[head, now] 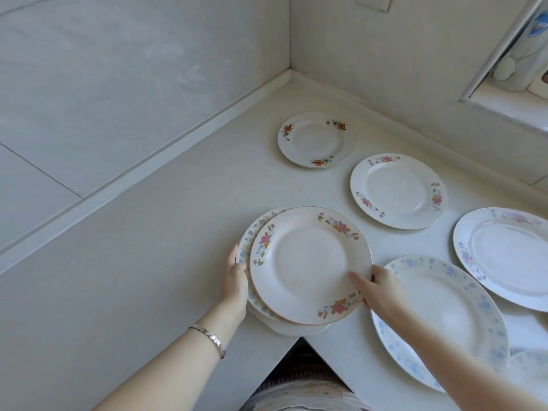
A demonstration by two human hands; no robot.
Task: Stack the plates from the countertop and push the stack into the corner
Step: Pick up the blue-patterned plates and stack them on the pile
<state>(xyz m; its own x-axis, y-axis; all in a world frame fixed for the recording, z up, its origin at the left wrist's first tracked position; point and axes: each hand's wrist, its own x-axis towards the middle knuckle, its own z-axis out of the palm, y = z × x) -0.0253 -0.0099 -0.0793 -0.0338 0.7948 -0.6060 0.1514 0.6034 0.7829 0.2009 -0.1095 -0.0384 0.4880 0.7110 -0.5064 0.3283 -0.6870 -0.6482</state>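
Head view — pink-flowered top plate [311, 265] sits off-centre on stack [252, 241].

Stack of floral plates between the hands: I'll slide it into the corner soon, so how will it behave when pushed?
The stack of floral china plates looks stiff and probably heavy. Its plates sit offset, so a push may slide the pink-flowered top plate over the blue-patterned plate beneath. The smooth pale countertop should let it glide.
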